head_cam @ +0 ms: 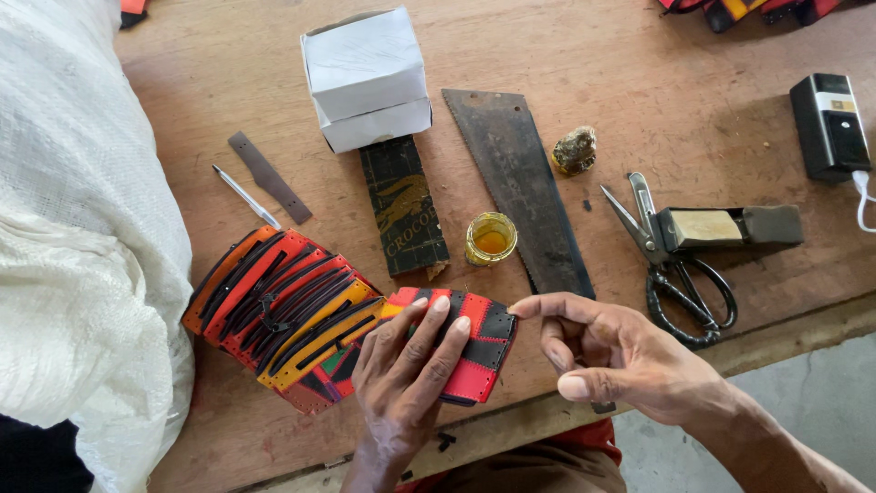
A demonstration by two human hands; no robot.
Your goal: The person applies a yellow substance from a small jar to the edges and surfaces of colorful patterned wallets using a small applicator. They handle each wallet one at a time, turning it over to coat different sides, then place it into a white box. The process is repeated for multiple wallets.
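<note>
Both hands, the left hand (404,372) and the right hand (610,353), are bare, with no sleeves, rings or gloves; short nails show at lower centre of the frame.

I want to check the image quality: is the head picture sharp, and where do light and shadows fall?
Head view: sharp on both hands, left hand and right hand, pressing the red-and-black pouch; soft daylight, short shadows under the scissors and white box; white sack at left nearly overexposed; no motion blur.
</note>
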